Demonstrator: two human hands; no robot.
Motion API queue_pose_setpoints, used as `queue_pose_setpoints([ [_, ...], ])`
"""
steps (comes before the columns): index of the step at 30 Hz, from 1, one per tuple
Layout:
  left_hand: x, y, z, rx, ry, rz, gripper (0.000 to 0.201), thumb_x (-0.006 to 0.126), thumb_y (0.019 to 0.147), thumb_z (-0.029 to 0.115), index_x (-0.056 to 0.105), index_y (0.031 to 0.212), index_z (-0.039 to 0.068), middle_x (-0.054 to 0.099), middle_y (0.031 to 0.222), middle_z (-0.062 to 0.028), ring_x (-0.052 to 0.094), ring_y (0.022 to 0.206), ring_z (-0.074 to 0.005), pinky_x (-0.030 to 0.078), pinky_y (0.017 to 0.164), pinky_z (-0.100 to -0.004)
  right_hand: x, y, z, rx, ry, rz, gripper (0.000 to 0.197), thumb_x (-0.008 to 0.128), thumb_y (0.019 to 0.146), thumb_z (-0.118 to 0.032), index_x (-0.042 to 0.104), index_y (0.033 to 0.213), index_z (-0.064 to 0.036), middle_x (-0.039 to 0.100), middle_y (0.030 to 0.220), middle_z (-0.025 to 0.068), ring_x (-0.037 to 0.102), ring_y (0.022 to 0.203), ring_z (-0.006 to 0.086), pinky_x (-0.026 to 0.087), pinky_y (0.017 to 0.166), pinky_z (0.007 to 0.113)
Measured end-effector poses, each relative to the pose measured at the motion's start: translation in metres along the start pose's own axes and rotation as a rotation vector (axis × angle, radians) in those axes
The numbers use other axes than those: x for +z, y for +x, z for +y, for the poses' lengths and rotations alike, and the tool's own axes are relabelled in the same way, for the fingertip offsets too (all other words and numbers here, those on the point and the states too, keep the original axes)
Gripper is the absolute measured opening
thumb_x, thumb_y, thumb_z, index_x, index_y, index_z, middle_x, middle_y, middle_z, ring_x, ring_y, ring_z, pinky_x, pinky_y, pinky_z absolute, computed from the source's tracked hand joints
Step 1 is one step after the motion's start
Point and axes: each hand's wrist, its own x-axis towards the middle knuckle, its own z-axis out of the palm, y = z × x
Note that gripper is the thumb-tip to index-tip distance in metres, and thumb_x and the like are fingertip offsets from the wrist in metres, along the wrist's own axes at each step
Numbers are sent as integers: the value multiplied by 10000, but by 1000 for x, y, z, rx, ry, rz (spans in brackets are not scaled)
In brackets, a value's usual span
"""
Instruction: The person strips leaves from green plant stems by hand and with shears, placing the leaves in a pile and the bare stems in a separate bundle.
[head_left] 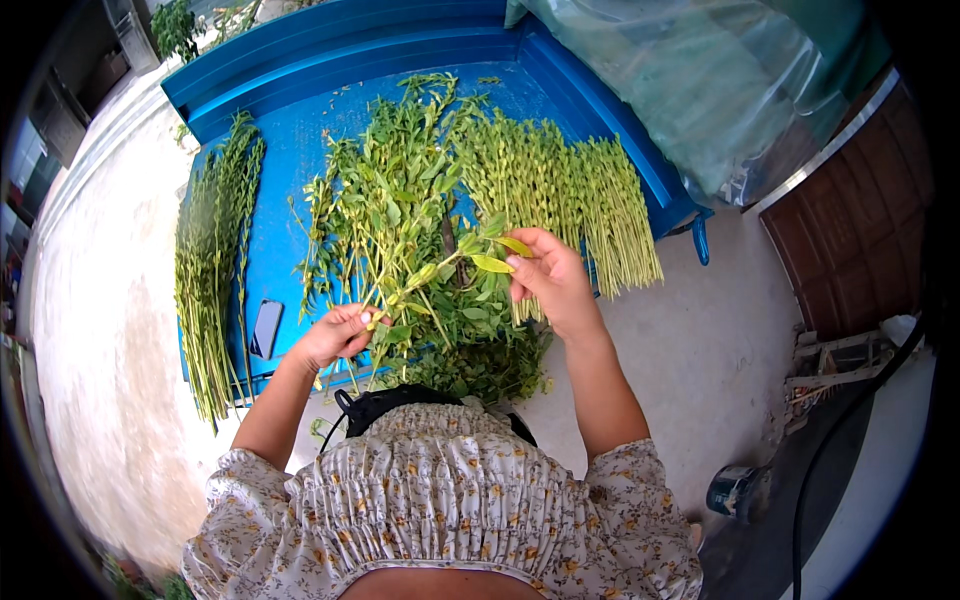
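Note:
A green stalk with plump pods (425, 274), which looks like sesame, stretches at a slant between my two hands. My left hand (338, 336) is closed around its lower end. At the upper end, my right hand (552, 284) pinches a yellow-green leaf (491, 264) between thumb and fingers. Beneath them, a loose heap of leafy stalks (390, 175) lies on the blue truck bed (288, 185). More cut leaves and stems (470, 350) hang at the near edge, just in front of my body.
Trimmed stalks lie in neat rows at the right (612, 215), with another bundle (205, 275) along the left edge. Beside that bundle rests a phone (266, 328). Raised blue side walls (350, 45) border the far side. Plastic sheeting (715, 100) covers something at the far right.

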Motion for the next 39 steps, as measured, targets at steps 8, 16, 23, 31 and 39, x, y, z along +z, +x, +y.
queue_pose_setpoints([
  [8,5,-1,4,17,52,26,328,462,897,321,563,1011,31,366,439,29,260,363,-46,198,372,-193,-2,-2,9,18,-195,-36,210,581,819,-50,537,1005,35,547,743,13,469,553,34,395,476,185],
  [16,1,-1,0,15,1,40,332,465,894,332,574,1017,44,361,429,30,246,356,-46,182,366,-197,-3,-7,-2,54,4,-16,169,538,830,-23,560,983,45,565,718,21,510,521,55,426,474,182],
  [23,3,-1,0,8,6,41,325,465,893,333,579,1003,48,359,427,30,243,355,-45,178,364,-197,3,-12,1,0,-198,88,154,525,796,11,568,937,57,576,683,28,522,469,59,414,417,186],
  [31,3,-3,-1,4,3,26,328,468,892,336,576,998,46,363,436,26,253,363,-50,192,367,-200,2,-12,6,-83,-231,124,113,518,781,28,571,877,53,562,622,19,512,436,55,391,380,184],
  [39,1,-3,-5,5,-35,34,319,472,893,324,574,992,39,363,441,24,267,370,-52,205,372,-195,0,-8,4,-51,-46,75,230,555,829,-49,541,1036,52,565,657,28,473,459,47,381,413,184],
])
